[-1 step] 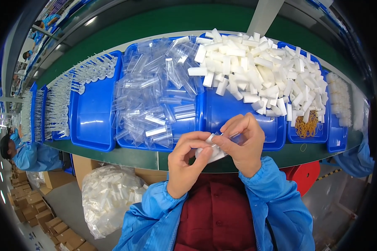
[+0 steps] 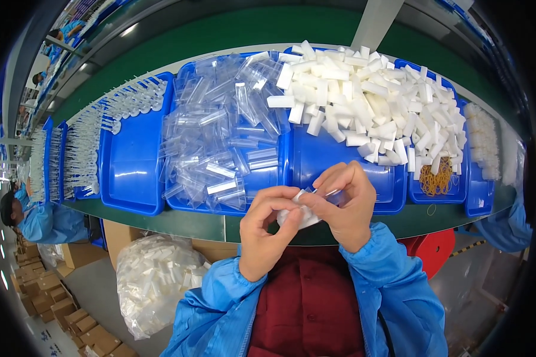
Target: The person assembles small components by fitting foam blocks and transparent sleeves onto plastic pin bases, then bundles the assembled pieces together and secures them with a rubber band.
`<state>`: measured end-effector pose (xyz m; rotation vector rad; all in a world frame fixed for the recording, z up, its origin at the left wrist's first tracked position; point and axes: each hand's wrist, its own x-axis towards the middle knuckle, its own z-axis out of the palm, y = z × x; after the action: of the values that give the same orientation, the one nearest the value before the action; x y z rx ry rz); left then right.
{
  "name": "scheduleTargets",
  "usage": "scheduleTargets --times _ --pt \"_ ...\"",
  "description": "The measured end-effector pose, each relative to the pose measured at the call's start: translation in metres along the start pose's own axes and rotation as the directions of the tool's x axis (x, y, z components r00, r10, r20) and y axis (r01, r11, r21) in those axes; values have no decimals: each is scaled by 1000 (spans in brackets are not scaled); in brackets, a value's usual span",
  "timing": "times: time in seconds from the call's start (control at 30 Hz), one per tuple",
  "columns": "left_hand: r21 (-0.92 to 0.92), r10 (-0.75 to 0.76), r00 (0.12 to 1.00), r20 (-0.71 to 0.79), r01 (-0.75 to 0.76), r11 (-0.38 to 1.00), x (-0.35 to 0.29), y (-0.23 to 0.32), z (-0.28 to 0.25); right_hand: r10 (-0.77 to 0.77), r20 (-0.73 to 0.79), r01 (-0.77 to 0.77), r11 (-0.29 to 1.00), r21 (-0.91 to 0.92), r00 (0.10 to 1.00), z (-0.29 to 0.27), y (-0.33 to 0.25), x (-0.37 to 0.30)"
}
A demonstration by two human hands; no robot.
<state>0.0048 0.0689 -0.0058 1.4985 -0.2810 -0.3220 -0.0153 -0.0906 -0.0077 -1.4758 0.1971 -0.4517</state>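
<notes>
My left hand (image 2: 269,229) is closed around a soft-looking white piece (image 2: 307,220), pinched between thumb and fingers just past the near edge of the trays. Close against it, my right hand (image 2: 350,205) has thumb and forefinger pressed together on a clear plastic piece (image 2: 337,196); its exact shape is partly hidden by the fingers. The two pieces meet between my fingertips. Beyond my hands lie a heap of clear plastic sleeves (image 2: 205,143) in a blue tray and a large pile of white foam blocks (image 2: 363,89) in the tray to its right.
At the left, blue trays (image 2: 131,172) hold rows of clear, thin-stemmed parts (image 2: 80,152). Yellow rubber bands (image 2: 436,178) lie in a tray at right. A bag of white blocks (image 2: 158,279) stands below the green table edge (image 2: 199,226). A co-worker (image 2: 41,217) sits far left.
</notes>
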Motion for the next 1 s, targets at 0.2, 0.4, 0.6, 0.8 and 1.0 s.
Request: scheduleTargets --times 0.2,0.4,0.6,0.8,1.0 --pt "309 154 988 -22 -139 941 -2 -3 3 -6 -19 4 997 -83 1000 -4 5 -1" --pt "487 336 938 83 -332 808 -1 12 7 -32 -31 30 998 -63 999 -9 3 3" --pt "554 388 920 58 -354 754 1 12 7 -1 47 5 996 -90 999 -11 2 3" --pt "573 387 918 90 -365 733 1 12 7 35 14 -34 998 -59 999 -11 5 2" --pt "584 365 926 91 -347 734 0 14 7 20 17 -18 995 -94 1000 -13 5 3"
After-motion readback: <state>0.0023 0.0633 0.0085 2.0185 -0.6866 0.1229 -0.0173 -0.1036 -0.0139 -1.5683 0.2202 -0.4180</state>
